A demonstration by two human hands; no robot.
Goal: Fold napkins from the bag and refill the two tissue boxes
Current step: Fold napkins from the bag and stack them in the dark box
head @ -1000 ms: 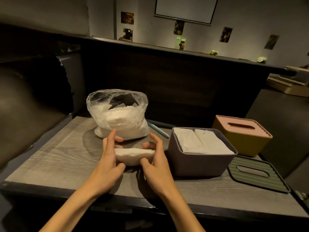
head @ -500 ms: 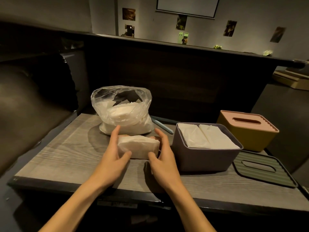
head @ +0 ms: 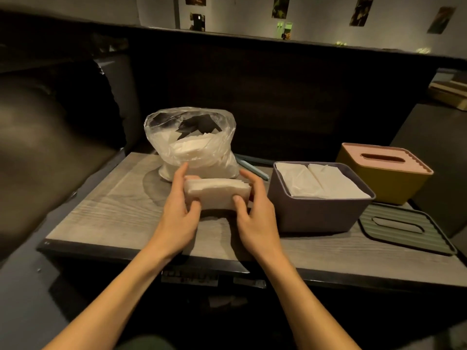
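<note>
Gripping a folded napkin stack [head: 216, 194] between my left hand [head: 180, 210] and right hand [head: 255, 210], purple tissue box [head: 318, 213] at three o'clock.

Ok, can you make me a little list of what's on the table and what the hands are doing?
left hand: holds the left end of the napkin stack
right hand: holds the right end of the same stack
bag: clear plastic, open, napkins inside, behind the hands
purple box: lid off, napkins inside
green lid: flat on the table, right of the purple box
yellow box: pink lid on
</note>
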